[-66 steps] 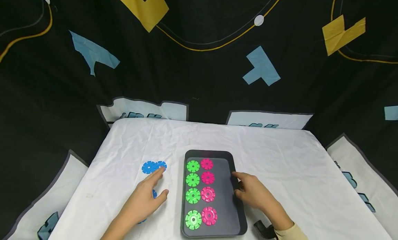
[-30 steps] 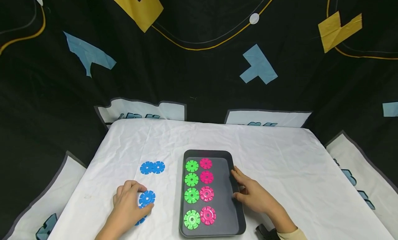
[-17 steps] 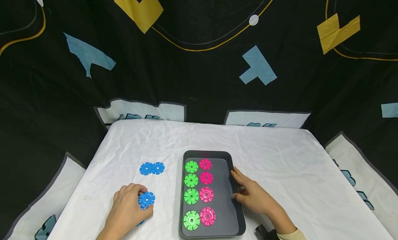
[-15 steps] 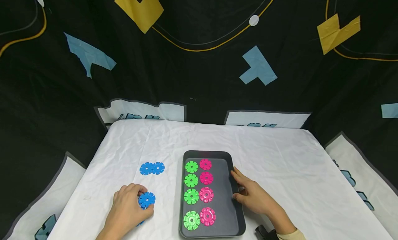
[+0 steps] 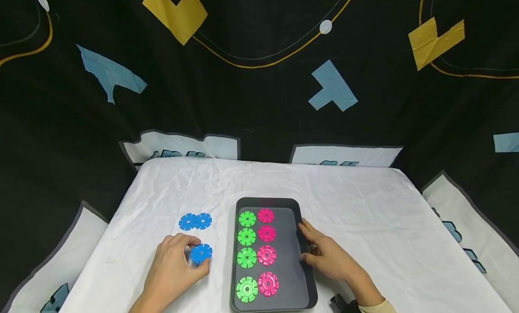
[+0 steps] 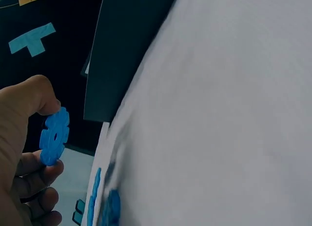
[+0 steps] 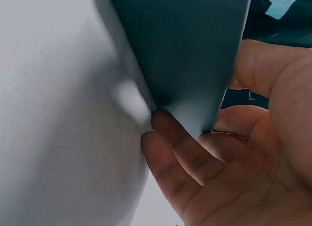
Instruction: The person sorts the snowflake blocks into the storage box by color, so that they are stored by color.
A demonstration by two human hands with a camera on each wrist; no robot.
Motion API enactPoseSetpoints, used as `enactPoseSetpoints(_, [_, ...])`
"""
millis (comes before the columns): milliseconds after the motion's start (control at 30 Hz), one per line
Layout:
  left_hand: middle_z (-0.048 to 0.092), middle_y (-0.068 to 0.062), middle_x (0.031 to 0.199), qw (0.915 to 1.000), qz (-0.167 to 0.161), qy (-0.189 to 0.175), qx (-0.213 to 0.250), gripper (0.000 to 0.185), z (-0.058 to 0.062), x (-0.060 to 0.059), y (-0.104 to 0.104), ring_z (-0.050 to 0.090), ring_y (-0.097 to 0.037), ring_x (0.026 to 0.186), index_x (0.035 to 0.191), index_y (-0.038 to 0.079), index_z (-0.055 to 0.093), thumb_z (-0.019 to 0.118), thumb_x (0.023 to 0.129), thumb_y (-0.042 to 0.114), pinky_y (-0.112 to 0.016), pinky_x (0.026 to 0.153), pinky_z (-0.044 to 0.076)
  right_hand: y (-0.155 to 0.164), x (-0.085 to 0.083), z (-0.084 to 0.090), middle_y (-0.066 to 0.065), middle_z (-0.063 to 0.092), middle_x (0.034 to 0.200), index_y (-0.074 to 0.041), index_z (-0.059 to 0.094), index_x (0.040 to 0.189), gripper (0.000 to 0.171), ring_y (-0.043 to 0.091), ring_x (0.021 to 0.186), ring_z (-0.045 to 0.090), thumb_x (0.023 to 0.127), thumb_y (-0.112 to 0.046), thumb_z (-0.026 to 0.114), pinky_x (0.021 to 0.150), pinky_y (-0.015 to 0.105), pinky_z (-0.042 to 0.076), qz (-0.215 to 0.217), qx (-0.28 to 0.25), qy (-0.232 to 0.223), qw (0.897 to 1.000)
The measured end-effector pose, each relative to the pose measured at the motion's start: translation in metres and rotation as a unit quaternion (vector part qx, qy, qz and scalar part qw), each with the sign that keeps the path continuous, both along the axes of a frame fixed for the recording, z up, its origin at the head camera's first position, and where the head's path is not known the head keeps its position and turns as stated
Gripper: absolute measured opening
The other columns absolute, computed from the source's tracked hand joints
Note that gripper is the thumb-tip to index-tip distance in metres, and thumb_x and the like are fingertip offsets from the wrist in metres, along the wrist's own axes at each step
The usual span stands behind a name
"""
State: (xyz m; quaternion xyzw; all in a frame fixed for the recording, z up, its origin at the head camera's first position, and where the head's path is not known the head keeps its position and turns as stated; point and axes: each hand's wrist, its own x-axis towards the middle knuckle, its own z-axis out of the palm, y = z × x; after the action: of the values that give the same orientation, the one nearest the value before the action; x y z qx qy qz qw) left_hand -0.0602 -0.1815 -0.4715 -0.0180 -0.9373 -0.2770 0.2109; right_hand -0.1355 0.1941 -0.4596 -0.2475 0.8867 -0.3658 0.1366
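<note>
My left hand [image 5: 173, 265] pinches a blue notched disc [image 5: 200, 254] between thumb and finger. In the left wrist view this blue disc [image 6: 54, 136] stands clear of the tablecloth, seen nearly edge-on. Two overlapping blue discs [image 5: 195, 221] lie just beyond that hand, left of a dark grey tray [image 5: 293, 268]. My right hand [image 5: 330, 254] rests at the tray's right side, thumb and fingertip on the rim. The right wrist view shows other fingers [image 7: 170, 157] low against the outer wall. Inside the tray run a column of green discs [image 5: 247, 257] and a column of pink discs [image 5: 266, 255].
A white cloth [image 5: 357, 200] covers the table. A black object [image 5: 343, 304] sits by the right wrist at the front. Behind the table hangs a black curtain [image 5: 251, 106] with blue and yellow patches. The tray's right part shows bare floor.
My left hand drew back from the far blue discs to the nearer ones, took hold of one blue disc, and has moved it slightly right and away. The right hand stays at the tray.
</note>
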Motion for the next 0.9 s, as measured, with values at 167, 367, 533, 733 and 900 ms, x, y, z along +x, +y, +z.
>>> enactPoseSetpoints(167, [0.063, 0.009, 0.085, 0.9994, -0.028, -0.006, 0.020, 0.037, 0.007, -0.012, 0.013, 0.049, -0.013, 0.082, 0.088, 0.017, 0.070, 0.087, 0.058, 0.031, -0.037, 0.077, 0.042, 0.002, -0.001, -0.002, 0.005, 0.013, 0.162, -0.005, 0.027, 0.154, 0.077, 0.020, 0.124, 0.051, 0.088, -0.012, 0.066, 0.082, 0.030, 0.052, 0.000, 0.002, 0.007, 1.000])
enactPoseSetpoints(367, [0.062, 0.015, 0.089, 0.9935, -0.071, -0.049, 0.074, 0.036, 0.014, -0.028, 0.027, 0.051, -0.011, 0.084, 0.094, 0.023, 0.070, 0.087, 0.062, 0.028, -0.035, 0.075, 0.046, 0.002, -0.002, -0.007, 0.006, 0.016, 0.161, -0.005, 0.029, 0.153, 0.076, 0.015, 0.112, 0.055, 0.088, -0.014, 0.067, 0.077, 0.026, 0.048, -0.002, 0.013, 0.032, 0.999])
enactPoseSetpoints(533, [0.062, 0.016, 0.091, 0.9891, -0.100, -0.049, 0.096, 0.037, 0.015, -0.038, 0.041, 0.052, -0.012, 0.086, 0.095, 0.022, 0.070, 0.087, 0.063, 0.028, -0.035, 0.076, 0.046, 0.001, -0.002, -0.006, 0.005, 0.017, 0.161, -0.007, 0.030, 0.153, 0.077, 0.013, 0.102, 0.056, 0.087, -0.016, 0.067, 0.078, 0.026, 0.045, -0.008, 0.026, 0.042, 0.999])
enactPoseSetpoints(733, [0.063, 0.015, 0.091, 0.9852, -0.132, -0.050, 0.097, 0.036, 0.025, -0.053, 0.059, 0.051, -0.012, 0.087, 0.095, 0.021, 0.070, 0.086, 0.064, 0.029, -0.034, 0.075, 0.047, 0.001, -0.003, -0.008, 0.008, 0.018, 0.161, -0.006, 0.030, 0.153, 0.078, 0.014, 0.126, 0.045, 0.085, -0.015, 0.068, 0.084, 0.029, 0.043, -0.006, 0.028, 0.052, 0.998])
enactPoseSetpoints(900, [0.062, 0.013, 0.092, 0.9818, -0.155, -0.061, 0.091, 0.036, 0.036, -0.075, 0.078, 0.052, -0.016, 0.088, 0.096, 0.020, 0.070, 0.084, 0.065, 0.031, -0.034, 0.072, 0.047, 0.003, -0.004, -0.010, 0.005, 0.017, 0.161, -0.007, 0.029, 0.153, 0.078, 0.017, 0.136, 0.036, 0.086, -0.015, 0.068, 0.090, 0.033, 0.044, -0.008, 0.019, 0.047, 0.999])
